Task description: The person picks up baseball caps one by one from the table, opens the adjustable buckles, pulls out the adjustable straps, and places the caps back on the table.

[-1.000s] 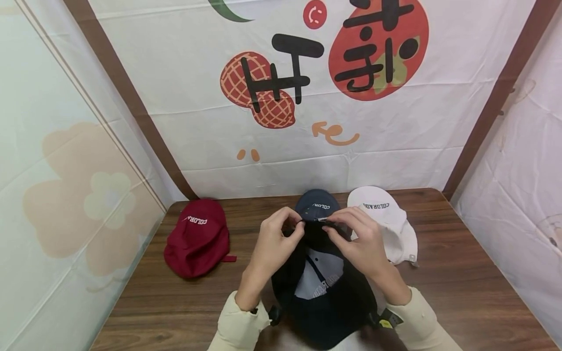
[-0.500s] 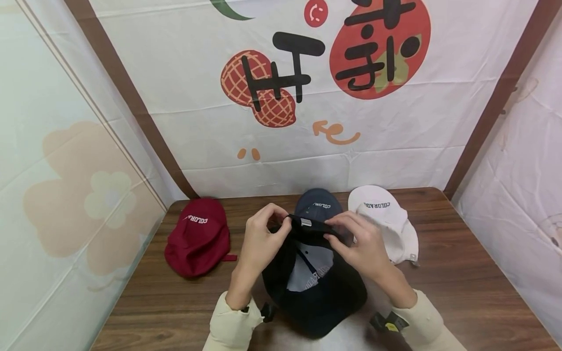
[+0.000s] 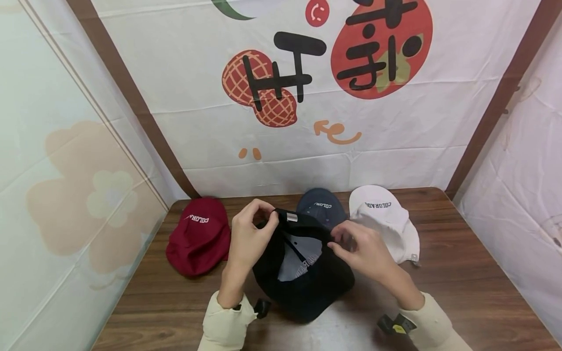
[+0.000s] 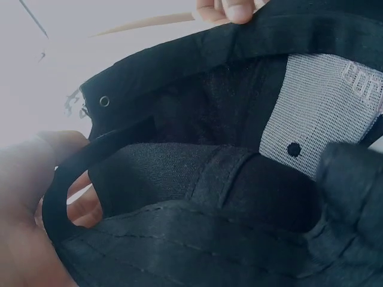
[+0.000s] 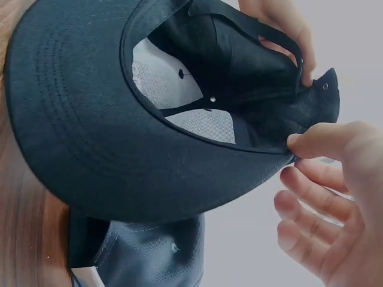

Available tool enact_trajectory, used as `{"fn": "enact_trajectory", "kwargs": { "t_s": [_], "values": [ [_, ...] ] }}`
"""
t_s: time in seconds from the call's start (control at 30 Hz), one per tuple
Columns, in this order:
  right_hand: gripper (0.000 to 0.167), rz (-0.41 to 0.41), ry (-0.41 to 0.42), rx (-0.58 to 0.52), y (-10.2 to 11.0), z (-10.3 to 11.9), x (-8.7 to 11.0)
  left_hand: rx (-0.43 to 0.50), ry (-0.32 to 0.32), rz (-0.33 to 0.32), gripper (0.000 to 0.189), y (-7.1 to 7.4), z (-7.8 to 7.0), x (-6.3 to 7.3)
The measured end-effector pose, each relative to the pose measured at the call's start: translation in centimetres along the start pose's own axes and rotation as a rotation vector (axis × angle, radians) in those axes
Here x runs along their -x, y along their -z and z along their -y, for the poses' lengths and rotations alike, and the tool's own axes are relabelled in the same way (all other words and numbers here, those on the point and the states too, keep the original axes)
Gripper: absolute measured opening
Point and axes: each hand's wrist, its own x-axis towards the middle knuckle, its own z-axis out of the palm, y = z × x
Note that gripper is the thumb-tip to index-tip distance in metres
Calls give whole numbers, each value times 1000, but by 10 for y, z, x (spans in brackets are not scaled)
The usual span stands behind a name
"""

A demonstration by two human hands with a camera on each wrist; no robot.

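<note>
A black baseball cap (image 3: 307, 287) is held above the table with its inside facing up, showing a pale mesh panel (image 4: 305, 101). My left hand (image 3: 251, 236) pinches the back edge near the adjusting strap (image 4: 78, 167), which curves in a loop beside the thumb. On the other side, my right hand (image 3: 364, 248) pinches the sweatband edge between thumb and finger, its other fingers spread loosely in the right wrist view. The brim (image 5: 78, 119) hangs toward me. A small eyelet (image 4: 105, 101) shows at one loose end of the back opening.
Along the back of the wooden table (image 3: 461, 273) lie a red cap (image 3: 199, 243), a navy cap (image 3: 322, 204) partly behind the black one, and a white cap (image 3: 379, 219). A printed white cloth (image 3: 272, 170) hangs behind the table, with more cloth at both sides.
The black cap has shifted left and a little away from me with my left hand. My right hand has slid from the back strap along the edge to the cap's right side.
</note>
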Motion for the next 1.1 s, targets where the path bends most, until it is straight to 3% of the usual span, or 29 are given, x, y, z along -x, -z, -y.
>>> {"fn": "enact_trajectory", "kwargs": {
  "t_s": [0.43,0.8,1.1],
  "values": [
    [17,108,-91,47,-1,4,0,8,3,-21,6,2,0,1],
    [19,61,-38,-32,9,5,-2,27,-3,-20,11,1,-5,1],
    [20,-3,3,-20,30,6,-7,55,-39,-24,12,-2,-12,-3]
  ]
}}
